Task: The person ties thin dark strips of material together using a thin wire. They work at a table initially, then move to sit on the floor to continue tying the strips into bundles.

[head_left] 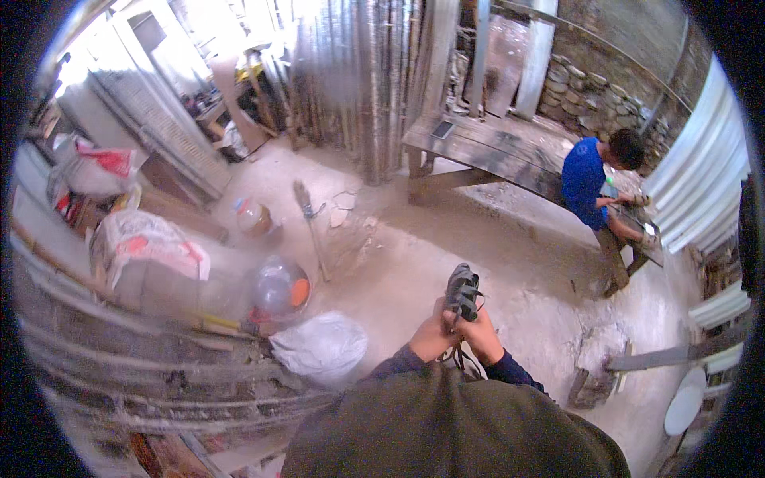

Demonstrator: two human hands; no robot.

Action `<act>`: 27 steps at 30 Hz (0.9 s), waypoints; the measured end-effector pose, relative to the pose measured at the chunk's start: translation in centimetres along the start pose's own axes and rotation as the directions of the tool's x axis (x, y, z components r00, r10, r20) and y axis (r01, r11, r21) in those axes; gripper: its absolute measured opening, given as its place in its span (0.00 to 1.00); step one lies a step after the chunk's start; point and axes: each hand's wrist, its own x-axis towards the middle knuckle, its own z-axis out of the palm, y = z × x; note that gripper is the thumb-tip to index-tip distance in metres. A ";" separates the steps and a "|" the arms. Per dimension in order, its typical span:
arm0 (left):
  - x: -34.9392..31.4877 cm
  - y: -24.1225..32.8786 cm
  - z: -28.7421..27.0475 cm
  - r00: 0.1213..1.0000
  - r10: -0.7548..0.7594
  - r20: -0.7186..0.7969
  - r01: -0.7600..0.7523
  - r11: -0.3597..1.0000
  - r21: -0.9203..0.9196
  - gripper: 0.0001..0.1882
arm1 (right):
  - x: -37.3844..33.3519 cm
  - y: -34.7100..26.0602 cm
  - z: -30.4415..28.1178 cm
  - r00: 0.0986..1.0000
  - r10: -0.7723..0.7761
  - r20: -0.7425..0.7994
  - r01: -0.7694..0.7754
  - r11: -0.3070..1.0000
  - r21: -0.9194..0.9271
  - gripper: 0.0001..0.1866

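Note:
Close in front of my body, both hands are brought together around a dark grey and black bundle (pixel 462 291) with thin straps or cords; its exact kind is not clear. My left hand (pixel 431 338) closes on its lower left side. On the lower right side, my right hand (pixel 480 330) grips the same bundle with its fingers wrapped. Pale and dark cords (pixel 460 360) hang below, between my wrists. The fingers are partly hidden by the bundle and slightly blurred.
A person in a blue shirt (pixel 584 179) sits on a wooden bench (pixel 502 151), where a dark flat device (pixel 442 128) lies. A brush-like tool (pixel 312 227), a clear round container (pixel 279 287), a white sack (pixel 320 348) and a jug (pixel 253 216) are on the left floor.

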 end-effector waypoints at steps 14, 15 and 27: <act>25.1 -4.0 0.8 0.986 0.075 0.148 0.004 0.880 -0.474 0.27 | 20.4 -1.9 -10.8 0.968 0.170 -0.184 -0.151 0.982 0.110 0.21; 27.4 -4.6 0.7 0.989 0.064 0.131 -0.010 0.926 -0.377 0.26 | 22.5 -2.7 -11.6 0.978 0.155 -0.137 -0.142 0.985 0.098 0.22; 50.8 -7.4 1.0 0.996 0.078 0.038 -0.071 0.983 -0.171 0.26 | 44.0 -5.7 -23.0 1.000 0.010 -0.015 -0.011 0.993 -0.116 0.19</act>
